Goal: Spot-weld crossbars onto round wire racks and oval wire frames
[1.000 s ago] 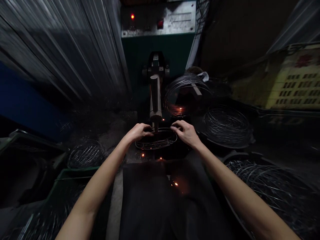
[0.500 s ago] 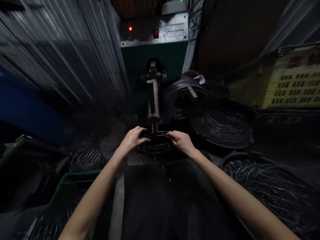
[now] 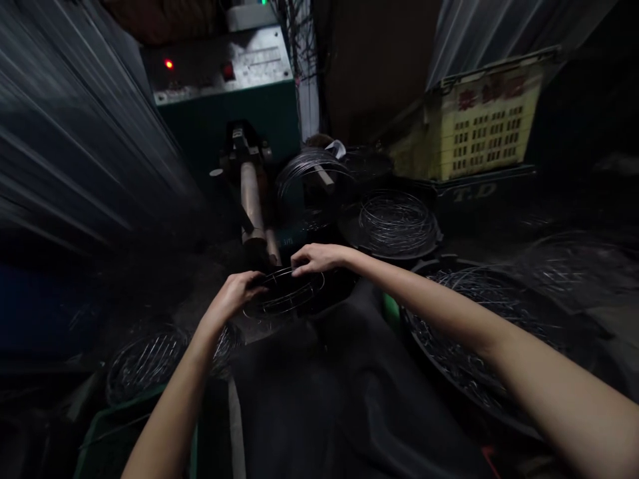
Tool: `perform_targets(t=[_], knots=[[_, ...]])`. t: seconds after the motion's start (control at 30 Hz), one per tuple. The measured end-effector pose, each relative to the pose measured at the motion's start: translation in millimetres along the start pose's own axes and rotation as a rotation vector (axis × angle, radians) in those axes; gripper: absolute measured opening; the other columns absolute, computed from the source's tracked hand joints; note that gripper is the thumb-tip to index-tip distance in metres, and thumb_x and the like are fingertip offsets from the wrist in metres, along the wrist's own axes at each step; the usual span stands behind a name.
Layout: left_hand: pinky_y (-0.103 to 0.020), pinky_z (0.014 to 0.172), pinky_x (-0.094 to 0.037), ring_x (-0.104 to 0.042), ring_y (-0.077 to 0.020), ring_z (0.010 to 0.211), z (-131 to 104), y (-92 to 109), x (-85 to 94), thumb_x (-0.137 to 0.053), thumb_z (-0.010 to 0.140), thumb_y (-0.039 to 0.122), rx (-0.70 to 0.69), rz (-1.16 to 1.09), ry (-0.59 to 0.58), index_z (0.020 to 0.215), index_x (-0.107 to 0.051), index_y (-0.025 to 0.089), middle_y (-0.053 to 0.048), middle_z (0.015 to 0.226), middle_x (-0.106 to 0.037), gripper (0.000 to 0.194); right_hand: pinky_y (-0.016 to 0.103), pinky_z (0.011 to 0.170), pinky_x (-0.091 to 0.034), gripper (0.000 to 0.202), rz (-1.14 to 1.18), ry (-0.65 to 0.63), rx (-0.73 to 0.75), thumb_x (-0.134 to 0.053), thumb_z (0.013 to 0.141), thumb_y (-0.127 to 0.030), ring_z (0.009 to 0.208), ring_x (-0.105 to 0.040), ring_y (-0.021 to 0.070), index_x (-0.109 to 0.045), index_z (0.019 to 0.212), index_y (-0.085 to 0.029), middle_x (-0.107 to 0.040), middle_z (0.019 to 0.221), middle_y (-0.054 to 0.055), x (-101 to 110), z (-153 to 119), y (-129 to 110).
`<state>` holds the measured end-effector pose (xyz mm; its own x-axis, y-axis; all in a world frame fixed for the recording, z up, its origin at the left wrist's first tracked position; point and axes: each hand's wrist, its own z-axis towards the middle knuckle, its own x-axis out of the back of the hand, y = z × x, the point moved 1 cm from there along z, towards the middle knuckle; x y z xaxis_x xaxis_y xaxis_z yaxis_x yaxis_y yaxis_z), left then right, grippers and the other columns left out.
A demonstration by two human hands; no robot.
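A round wire frame (image 3: pixel 285 309), made of thin rings joined by short cross wires, is held low in front of the machine. My left hand (image 3: pixel 233 298) grips its left side, thumb and fingers closed on the rim. My right hand (image 3: pixel 315 258) pinches the far right part of the rim from above. Just beyond the frame are the machine's thick metal cylinder (image 3: pixel 252 203) and a lower rod (image 3: pixel 272 246). Darkness hides whether the frame touches the rod. A dark apron (image 3: pixel 319 399) covers my lap below the frame.
The green machine (image 3: pixel 234 113) carries a lit red lamp (image 3: pixel 168 64). Wire hoops (image 3: pixel 312 159) hang on a bar to its right. A tray of wire rings (image 3: pixel 397 223), a tub of wire pieces (image 3: pixel 469 379) and a yellow crate (image 3: pixel 486 136) stand right; wire grids (image 3: pixel 144 362) and a green crate (image 3: pixel 92 429) left.
The view has turned to the right, so the machine appears farther left. Both hands still hold the wire frame, which now looks tilted, and my right hand has come closer to my left.
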<state>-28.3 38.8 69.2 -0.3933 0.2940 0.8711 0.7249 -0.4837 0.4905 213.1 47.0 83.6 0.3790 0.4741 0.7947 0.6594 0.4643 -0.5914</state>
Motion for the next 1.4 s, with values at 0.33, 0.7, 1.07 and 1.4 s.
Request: perform_targets(t=[0.33, 0.7, 1.07, 1.4], knots=[[-0.026, 0.079, -0.047, -0.063, -0.0195, 0.089, -6, 3, 4.8, -0.062, 0.073, 0.037, 0.057, -0.053, 0.025, 0.099, -0.065, 0.018, -0.004, 0.096, -0.070, 0.032, 0.021, 0.067, -0.037, 0.011, -0.101, 0.253, 0.163, -0.061, 0.081, -0.024, 0.072, -0.055, 0.0131, -0.067, 0.087, -0.018, -0.063, 0.079, 0.001, -12, -2, 4], [-0.024, 0.076, -0.045, -0.062, -0.0182, 0.086, -3, -5, -5.3, -0.058, 0.080, 0.035, 0.038, -0.035, 0.035, 0.102, -0.065, 0.016, -0.005, 0.094, -0.069, 0.031, 0.023, 0.061, -0.034, 0.025, -0.191, 0.385, -0.007, -0.051, 0.089, -0.042, 0.066, -0.052, 0.0132, -0.064, 0.083, -0.021, -0.058, 0.074, 0.000, -40, 2, 15], [-0.023, 0.075, -0.044, -0.063, -0.0183, 0.087, 1, -7, -8.3, -0.059, 0.080, 0.032, 0.021, -0.022, 0.024, 0.102, -0.066, 0.015, -0.006, 0.095, -0.069, 0.029, 0.024, 0.063, -0.036, 0.026, -0.154, 0.390, -0.021, -0.048, 0.089, -0.042, 0.069, -0.053, 0.0144, -0.065, 0.087, -0.023, -0.059, 0.077, 0.001, -47, 4, 24], [-0.023, 0.078, -0.044, -0.063, -0.0181, 0.089, 5, -11, -4.8, -0.060, 0.079, 0.033, 0.022, -0.087, 0.049, 0.105, -0.066, 0.015, -0.006, 0.097, -0.069, 0.033, 0.025, 0.064, -0.036, 0.026, -0.176, 0.399, -0.047, -0.048, 0.089, -0.042, 0.069, -0.053, 0.0141, -0.065, 0.088, -0.023, -0.058, 0.078, 0.001, -42, 8, 21]])
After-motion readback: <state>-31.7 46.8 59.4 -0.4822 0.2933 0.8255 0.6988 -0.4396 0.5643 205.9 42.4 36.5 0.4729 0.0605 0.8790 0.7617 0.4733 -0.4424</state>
